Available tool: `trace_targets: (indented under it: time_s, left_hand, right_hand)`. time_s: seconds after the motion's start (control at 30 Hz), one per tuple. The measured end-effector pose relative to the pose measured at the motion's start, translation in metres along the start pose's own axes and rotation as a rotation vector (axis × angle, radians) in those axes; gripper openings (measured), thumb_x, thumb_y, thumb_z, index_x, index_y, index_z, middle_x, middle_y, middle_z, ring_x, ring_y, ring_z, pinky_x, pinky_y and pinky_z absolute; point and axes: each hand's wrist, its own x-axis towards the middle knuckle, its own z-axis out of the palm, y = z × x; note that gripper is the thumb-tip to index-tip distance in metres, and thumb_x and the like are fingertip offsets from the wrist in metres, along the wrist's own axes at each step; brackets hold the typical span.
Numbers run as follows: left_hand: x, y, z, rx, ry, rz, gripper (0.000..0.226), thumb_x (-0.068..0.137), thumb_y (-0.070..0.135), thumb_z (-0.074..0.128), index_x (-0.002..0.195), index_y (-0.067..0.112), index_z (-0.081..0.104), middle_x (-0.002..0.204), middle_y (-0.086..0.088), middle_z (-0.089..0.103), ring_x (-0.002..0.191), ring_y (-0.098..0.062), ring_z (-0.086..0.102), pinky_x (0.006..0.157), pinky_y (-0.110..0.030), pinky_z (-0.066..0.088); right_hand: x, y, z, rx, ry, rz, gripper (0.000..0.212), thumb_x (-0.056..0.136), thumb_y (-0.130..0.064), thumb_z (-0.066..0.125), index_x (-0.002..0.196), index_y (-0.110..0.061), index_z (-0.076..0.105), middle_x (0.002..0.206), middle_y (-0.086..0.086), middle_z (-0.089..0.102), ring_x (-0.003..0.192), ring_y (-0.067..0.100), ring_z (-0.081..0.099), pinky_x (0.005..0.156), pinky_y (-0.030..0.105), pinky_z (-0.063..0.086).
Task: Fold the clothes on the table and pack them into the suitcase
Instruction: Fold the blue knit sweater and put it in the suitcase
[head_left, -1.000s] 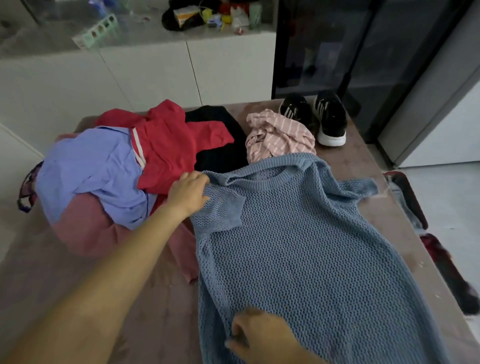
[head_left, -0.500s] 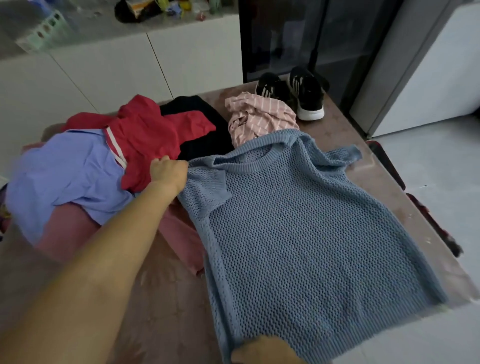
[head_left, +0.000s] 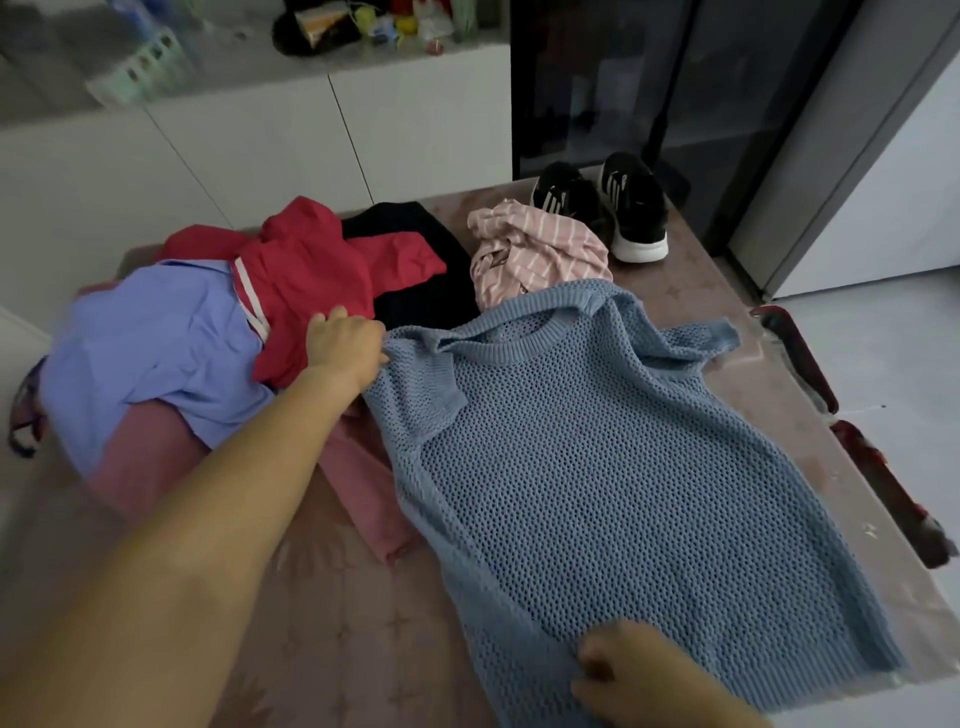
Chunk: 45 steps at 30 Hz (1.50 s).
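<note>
Hem of the blue knit sweater (head_left: 597, 493) sits bunched under the right hand (head_left: 631, 675), fingers curled into it. Half a second ago that hand was nearly cut off by the lower frame edge. The sweater lies flat on the table (head_left: 332, 623), its right side reaching the table's edge, with bare tabletop to its left. Farther up, the left hand (head_left: 345, 345) still pinches the shoulder, sleeve folded inward. Beyond lie piled clothes (head_left: 171, 332) and black shoes (head_left: 634, 213). Off the right edge a dark red object (head_left: 800, 353) is partly hidden, and what it is cannot be told.
</note>
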Motion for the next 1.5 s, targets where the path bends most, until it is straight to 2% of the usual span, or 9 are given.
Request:
trace_targets:
  time_s: [0.07,0.17,0.33,0.53,0.63,0.77,0.87,1.17,1.5]
  left_hand:
    - [0.003,0.008,-0.003,-0.035,0.0,-0.001,0.031,0.089,0.05,0.056,0.101,0.022,0.062,0.105,-0.002,0.065,0.11,-0.026,0.047,0.089,-0.039,0.035]
    - [0.01,0.022,-0.008,-0.136,-0.073,-0.005,0.034,0.089,0.052,0.055,0.109,0.026,0.062,0.111,-0.002,0.064,0.114,-0.027,0.047,0.093,-0.04,0.033]
    - [0.02,0.031,-0.015,-0.405,-0.405,0.112,0.031,0.086,0.005,0.052,0.109,0.022,0.062,0.111,-0.007,0.064,0.099,-0.024,0.056,0.081,-0.032,0.04]
    - [0.018,0.022,-0.04,-1.362,-0.523,-0.041,0.04,0.078,-0.024,0.04,0.08,0.009,0.063,0.069,0.001,0.063,0.064,-0.01,0.057,0.056,-0.016,0.044]
    - [0.026,0.034,-0.033,-1.128,-0.454,-0.003,0.029,0.08,-0.016,0.051,0.092,0.006,0.066,0.081,-0.005,0.063,0.074,-0.013,0.056,0.057,-0.011,0.044]
    - [0.031,0.058,-0.016,-0.556,-0.307,-0.06,0.025,0.084,0.028,0.065,0.108,0.023,0.064,0.114,0.001,0.063,0.105,-0.024,0.058,0.096,-0.038,0.041]
    - [0.028,0.074,-0.018,-0.405,-0.161,-0.117,0.037,0.085,0.038,0.062,0.118,0.021,0.057,0.122,-0.005,0.058,0.113,-0.03,0.054,0.094,-0.043,0.038]
    - [0.051,0.148,-0.067,-0.611,0.073,0.226,0.026,0.088,0.026,0.058,0.11,0.013,0.059,0.119,-0.011,0.053,0.113,-0.031,0.048,0.091,-0.043,0.044]
    - [0.066,0.32,-0.1,-0.386,-0.054,0.655,0.057,0.08,0.056,0.064,0.123,0.019,0.056,0.122,-0.005,0.057,0.117,-0.027,0.046,0.093,-0.039,0.04]
  right_hand:
    - [0.011,0.012,-0.01,-0.074,-0.052,0.209,0.015,0.086,-0.039,0.053,0.085,-0.026,0.06,0.101,-0.003,0.06,0.106,0.02,0.058,0.085,0.031,0.044]
    - [0.013,0.018,-0.004,-0.168,-0.123,0.155,0.044,0.092,-0.04,0.05,0.132,-0.02,0.051,0.145,0.004,0.041,0.134,0.024,0.038,0.114,0.044,0.022]
    - [0.02,0.005,-0.02,-0.125,-0.244,0.187,0.036,0.081,-0.057,0.057,0.07,-0.024,0.047,0.078,-0.005,0.048,0.081,0.016,0.051,0.079,0.03,0.044]
    - [0.026,0.008,-0.023,-0.112,-0.239,0.13,0.037,0.084,-0.046,0.06,0.064,-0.023,0.039,0.072,-0.006,0.042,0.078,0.016,0.049,0.082,0.03,0.044]
    - [0.025,0.011,-0.023,-0.117,-0.217,0.122,0.038,0.083,-0.043,0.06,0.062,-0.022,0.036,0.07,-0.004,0.04,0.065,0.011,0.043,0.071,0.029,0.041]
    - [0.023,0.013,-0.022,-0.137,-0.178,0.128,0.039,0.083,-0.045,0.059,0.063,-0.021,0.035,0.069,-0.003,0.039,0.064,0.013,0.043,0.068,0.03,0.04]
    - [0.017,0.02,-0.03,-0.114,-0.157,0.133,0.04,0.079,-0.057,0.063,0.072,-0.021,0.047,0.071,-0.006,0.044,0.068,0.013,0.046,0.065,0.029,0.041]
    - [0.02,0.111,-0.108,0.117,0.636,0.202,0.034,0.084,-0.048,0.064,0.068,-0.019,0.06,0.058,-0.001,0.058,0.055,0.016,0.056,0.051,0.033,0.042]
    - [0.003,0.177,-0.114,0.171,0.812,0.446,0.041,0.082,-0.038,0.066,0.116,-0.02,0.052,0.114,0.005,0.054,0.103,0.028,0.055,0.076,0.038,0.048]
